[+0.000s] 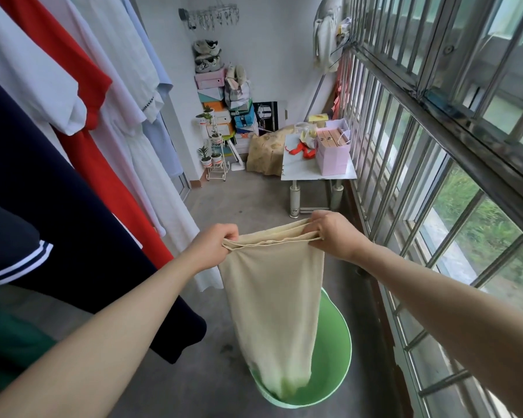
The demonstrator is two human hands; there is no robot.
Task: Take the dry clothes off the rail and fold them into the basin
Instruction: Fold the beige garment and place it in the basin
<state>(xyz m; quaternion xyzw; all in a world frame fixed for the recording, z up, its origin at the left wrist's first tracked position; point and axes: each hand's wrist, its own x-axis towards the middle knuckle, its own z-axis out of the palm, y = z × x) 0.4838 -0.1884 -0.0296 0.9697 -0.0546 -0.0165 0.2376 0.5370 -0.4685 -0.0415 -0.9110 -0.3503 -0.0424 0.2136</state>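
Observation:
A cream cloth (274, 300), doubled over, hangs straight down from both my hands. My left hand (213, 245) pinches its top left corner and my right hand (334, 233) grips the top right corner. The cloth's lower end dips into a green basin (334, 351) standing on the concrete floor below. Along the left hang more clothes: a navy garment with white stripes (58, 224), a red one (82, 95) and several white and pale blue ones (127, 95). The rail itself is out of view.
A metal window grille (435, 164) runs down the right side. At the far end stand a small white table (314, 170) with a pink bag, stacked shoe boxes (221, 101) and a plant stand (213, 152).

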